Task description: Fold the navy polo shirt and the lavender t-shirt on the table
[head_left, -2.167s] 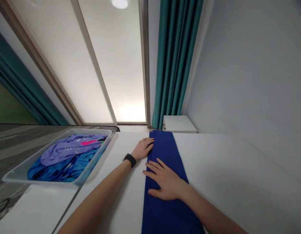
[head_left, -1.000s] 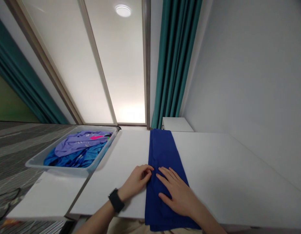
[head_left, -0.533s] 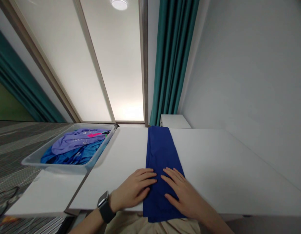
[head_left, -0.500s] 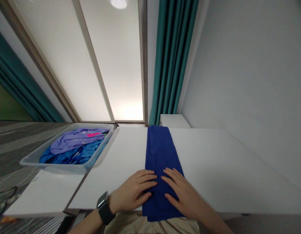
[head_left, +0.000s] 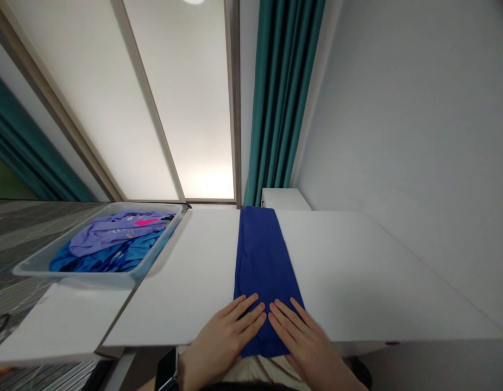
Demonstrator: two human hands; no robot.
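Note:
A dark blue piece of cloth [head_left: 263,252], folded into a long narrow strip, lies flat across the white table [head_left: 211,260] from its far edge to its near edge. My left hand [head_left: 231,336] rests on the strip's near left part with fingers stretched out flat. On the near right part lies my right hand [head_left: 302,339], its fingers also straight and slightly spread. Both hands press from above without gripping, and the fingertips almost meet at the middle. A dark smartwatch [head_left: 167,369] is on my left wrist.
A clear plastic bin [head_left: 100,279] at the left holds crumpled clothes, a purple garment [head_left: 113,233] over bright blue ones [head_left: 92,259]. A small white cabinet [head_left: 286,199] stands beyond the far edge, by a teal curtain [head_left: 278,103]. A white wall [head_left: 402,119] borders the right side.
Both hands have slid toward me along the blue cloth and drawn closer together at its near end. The camera view has shifted slightly, and the bin appears further left.

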